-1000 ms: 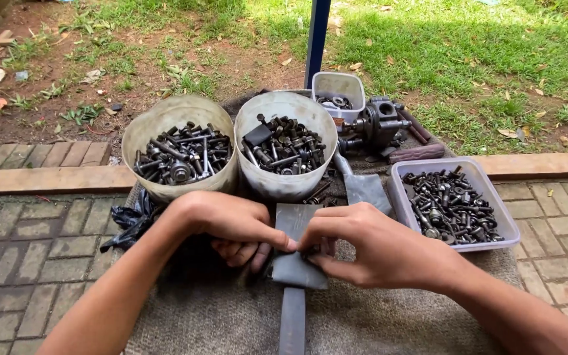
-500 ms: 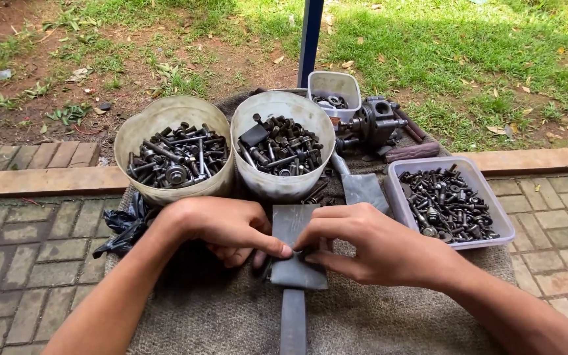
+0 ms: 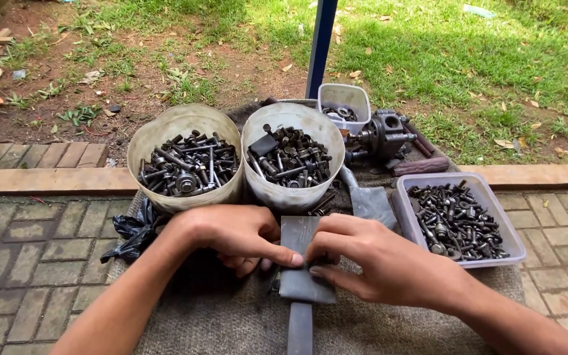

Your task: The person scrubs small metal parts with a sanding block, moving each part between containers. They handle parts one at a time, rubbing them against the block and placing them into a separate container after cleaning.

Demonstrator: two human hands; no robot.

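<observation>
A flat grey metal plate (image 3: 299, 236) lies on a burlap cloth (image 3: 231, 322) in front of me, with a narrow dark bar (image 3: 300, 332) running from it toward the lower edge. My left hand (image 3: 231, 235) rests at the plate's left side, forefinger stretched onto it. My right hand (image 3: 369, 263) lies on the plate's right side, thumb and forefinger pinched together where the two hands meet. Something small may sit between the fingertips; I cannot make it out.
Two round tubs (image 3: 185, 125) (image 3: 292, 118) of bolts stand behind the plate, a rectangular tray of bolts (image 3: 507, 230) at right, a small clear box (image 3: 343, 98), a metal machine part (image 3: 384, 135), a trowel blade (image 3: 371, 202). Black plastic bag (image 3: 129, 230) at left. Blue post (image 3: 321, 39), brick paving, grass beyond.
Both hands stay on the plate; the fingertips have drawn slightly closer together at its middle. The view has shifted a little.
</observation>
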